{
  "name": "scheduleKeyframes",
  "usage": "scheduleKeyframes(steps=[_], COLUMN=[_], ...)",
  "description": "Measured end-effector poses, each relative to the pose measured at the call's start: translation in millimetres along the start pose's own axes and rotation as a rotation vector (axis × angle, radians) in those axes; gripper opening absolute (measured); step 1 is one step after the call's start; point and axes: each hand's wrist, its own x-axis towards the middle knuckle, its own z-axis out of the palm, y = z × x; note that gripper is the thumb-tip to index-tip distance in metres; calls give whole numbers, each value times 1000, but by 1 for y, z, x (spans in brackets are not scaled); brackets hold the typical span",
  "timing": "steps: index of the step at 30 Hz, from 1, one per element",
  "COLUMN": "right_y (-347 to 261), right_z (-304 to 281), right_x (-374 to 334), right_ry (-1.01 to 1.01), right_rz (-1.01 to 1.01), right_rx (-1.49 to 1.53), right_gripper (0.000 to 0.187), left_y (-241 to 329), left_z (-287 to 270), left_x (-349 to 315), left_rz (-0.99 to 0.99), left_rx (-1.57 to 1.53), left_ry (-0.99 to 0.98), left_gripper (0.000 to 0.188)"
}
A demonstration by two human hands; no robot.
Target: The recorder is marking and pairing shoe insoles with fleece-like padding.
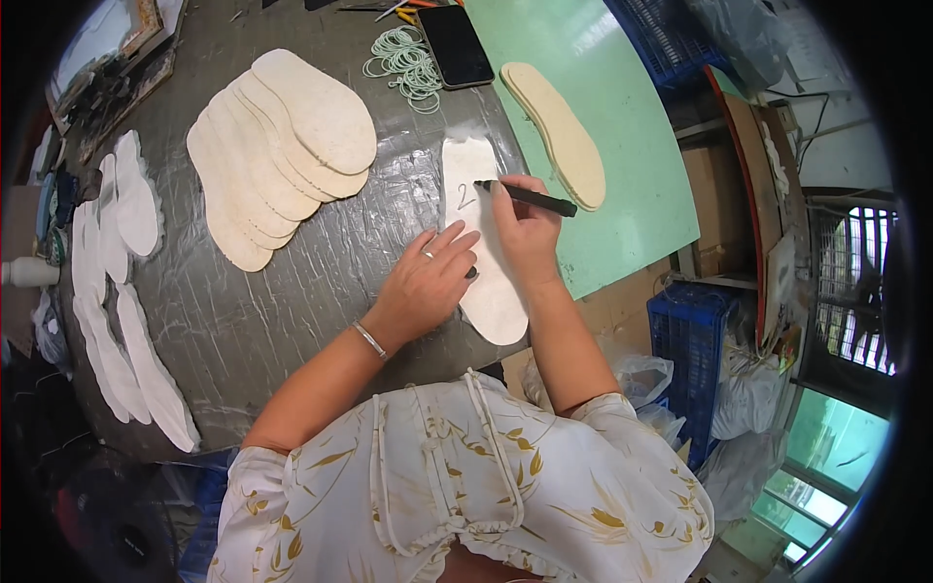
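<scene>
and here we are at the dark table, with a white insole lying near its right edge, long side running far to near, right under both hands! the right hand has its fingers closed around a black marker, the tip down at the insole's far half, right beside some dark handwritten strokes. over on the left, the left hand lies palm down across the insole's left edge, fingers partly extended and slightly bent; a small black piece peeks out by them, and whether it's gripped, i cannot tell. far left of the hands, a fan of cream insoles, overlapping neatly! on the far right, a stacked cream pair rests on the green board. a phone sits at the far side, pale green loops bunched just left of it.
</scene>
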Motion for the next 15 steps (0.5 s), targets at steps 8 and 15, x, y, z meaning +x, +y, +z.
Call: scheduleKeyframes(steps=[8, 15], right_y=[0, 7], right_z=[1, -4], right_x=[3, 0], right_ry=[-9, 5], right_rz=[-6, -39], right_rx=[-59, -107], right_gripper=[12, 7], left_y=[1, 2], left_z=[-2, -2], left_x=[3, 2], left_rz=[1, 2], left_rx=[-60, -51], left_ry=[23, 10], left_gripper=[20, 20])
